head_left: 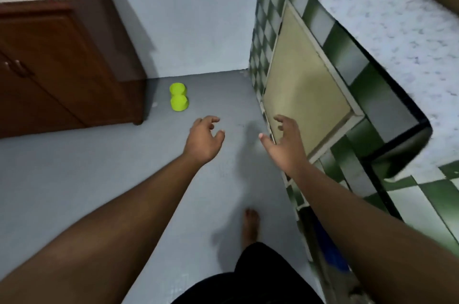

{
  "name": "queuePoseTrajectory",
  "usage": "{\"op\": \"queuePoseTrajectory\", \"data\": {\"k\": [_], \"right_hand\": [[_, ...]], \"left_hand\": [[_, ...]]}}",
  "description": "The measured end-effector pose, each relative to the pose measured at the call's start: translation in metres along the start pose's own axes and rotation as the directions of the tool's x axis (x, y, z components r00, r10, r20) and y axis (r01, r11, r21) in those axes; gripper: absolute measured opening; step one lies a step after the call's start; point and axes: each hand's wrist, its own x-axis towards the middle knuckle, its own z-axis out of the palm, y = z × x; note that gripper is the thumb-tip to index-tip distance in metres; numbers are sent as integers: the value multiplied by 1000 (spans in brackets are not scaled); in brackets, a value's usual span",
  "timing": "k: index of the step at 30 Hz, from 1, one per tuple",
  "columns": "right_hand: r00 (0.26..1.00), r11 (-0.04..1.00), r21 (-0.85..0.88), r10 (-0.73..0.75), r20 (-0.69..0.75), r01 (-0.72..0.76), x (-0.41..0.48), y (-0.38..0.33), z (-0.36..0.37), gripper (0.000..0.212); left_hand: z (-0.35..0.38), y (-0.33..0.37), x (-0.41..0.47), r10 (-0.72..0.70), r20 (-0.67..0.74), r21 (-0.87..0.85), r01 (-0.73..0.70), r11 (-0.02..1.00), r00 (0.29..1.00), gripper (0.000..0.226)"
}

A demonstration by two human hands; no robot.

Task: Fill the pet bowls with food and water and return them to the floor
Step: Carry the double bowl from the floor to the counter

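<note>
Midair, left hand (203,141), right hand (285,146) seemingly empty.

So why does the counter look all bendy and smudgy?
Head view: the wide lens bends the counter edge; its right side is smeared, probably motion blur; the bowl, left hand and right hand look sharper; a soft shadow lies on the floor between the hands.

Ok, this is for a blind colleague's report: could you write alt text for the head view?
The left hand and right hand, both empty, reach forward over a grey floor toward a lime-green double pet bowl near a brown cabinet. A green-tiled counter runs along the right.
</note>
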Motion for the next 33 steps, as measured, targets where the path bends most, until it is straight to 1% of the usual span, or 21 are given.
{"op": "queuePoseTrajectory", "data": {"k": [3,6,8,10,15,20,25,27,29,31,33], "right_hand": [[997,998,41,-55,60,52,59,3,34,57],[986,997,70,-51,160,41,124,2,61,56],[971,996,74,-74,227,59,167,-1,75,56],[956,995,71,-92,280,75,213,-8,89,55],[933,992,56,-123,339,111,316,-37,139,56],[889,991,19,-129,439,134,403,-65,204,56],[843,991,-78,-52,535,111,487,-82,265,60],[843,993,-90,-15,538,75,519,-89,292,62],[854,997,-81,36,520,8,549,-96,324,63],[839,994,-90,95,535,-55,581,-96,355,64],[816,993,-90,119,566,-82,619,-87,393,65]], "left_hand": [[-7,-16,49,-67,-60,-13,66,998,996,35],[-15,-26,100,-172,-133,-27,170,985,976,34],[-19,-31,133,-242,-173,-57,236,970,955,35],[-25,-34,168,-282,-202,-77,272,959,938,36],[-47,-54,255,-325,-255,-119,304,945,911,35],[-67,-98,346,-395,-259,-206,349,914,881,33],[-90,-152,428,-488,-201,-253,436,864,849,32],[-96,-172,462,-512,-173,-248,466,849,841,33],[-98,-190,496,-550,-150,-258,504,824,822,34],[-92,-209,529,-588,-136,-275,540,795,797,36],[-82,-232,564,-625,-133,-310,566,764,769,38]]}}
